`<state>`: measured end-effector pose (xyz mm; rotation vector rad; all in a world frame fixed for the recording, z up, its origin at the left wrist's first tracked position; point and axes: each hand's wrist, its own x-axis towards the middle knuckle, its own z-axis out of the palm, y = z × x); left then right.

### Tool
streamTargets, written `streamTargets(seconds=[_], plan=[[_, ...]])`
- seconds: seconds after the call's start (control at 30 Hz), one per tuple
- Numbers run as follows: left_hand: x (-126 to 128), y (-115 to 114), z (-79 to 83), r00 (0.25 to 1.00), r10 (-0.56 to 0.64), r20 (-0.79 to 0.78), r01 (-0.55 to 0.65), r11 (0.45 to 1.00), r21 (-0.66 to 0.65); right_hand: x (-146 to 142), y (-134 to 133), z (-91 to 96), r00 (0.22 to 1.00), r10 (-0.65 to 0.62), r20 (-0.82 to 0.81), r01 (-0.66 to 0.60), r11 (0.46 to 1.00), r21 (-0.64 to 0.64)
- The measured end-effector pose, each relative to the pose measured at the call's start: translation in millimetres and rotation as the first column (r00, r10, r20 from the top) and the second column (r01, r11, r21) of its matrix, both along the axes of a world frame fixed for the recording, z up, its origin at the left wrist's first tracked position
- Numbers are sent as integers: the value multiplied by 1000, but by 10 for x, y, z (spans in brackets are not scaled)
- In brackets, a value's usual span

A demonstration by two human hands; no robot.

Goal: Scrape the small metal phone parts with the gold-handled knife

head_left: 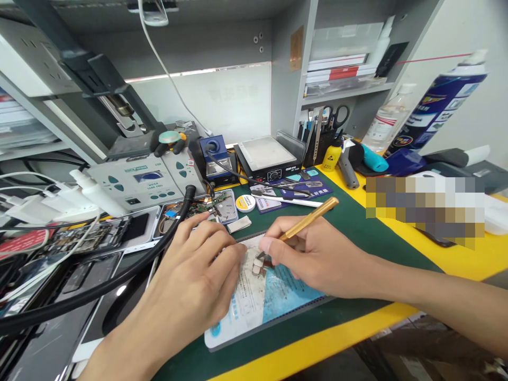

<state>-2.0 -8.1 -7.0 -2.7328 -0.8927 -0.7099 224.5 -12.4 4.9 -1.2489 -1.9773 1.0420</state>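
Observation:
My right hand (313, 259) pinches a slim tool with a gold handle, which looks like a craft knife (309, 218). Its dark tip points down at a small metal phone part (259, 266), with a brownish flex strip running toward my fingers. That part lies on a white and blue printed work pad (246, 317), which is stained in the middle. My left hand (194, 275) rests palm down over the pad's left side, fingers loosely bent and partly spread. Its fingertips are partly hidden, and I see nothing held in it.
A black hose (119, 288) arches across the left, over several phones. Behind the hands are a parts tray (228, 203), a round tin (245, 203), a white pen-like stick (293, 201), and a heating plate (268, 159). A grey soldering station (146, 180) stands back left; a yellow bottle (332, 157) stands right.

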Motion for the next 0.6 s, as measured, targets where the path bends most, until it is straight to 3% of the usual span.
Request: streamTargets(seconds=[0.23, 0.6], plan=[[12, -2, 8, 1000, 2, 8, -2, 1000, -6, 25, 19, -20, 997, -10, -78, 5, 998, -67], [1, -36, 24, 1000, -2, 25, 2, 1000, -25, 40, 31, -15, 986, -22, -168, 12, 998, -59]])
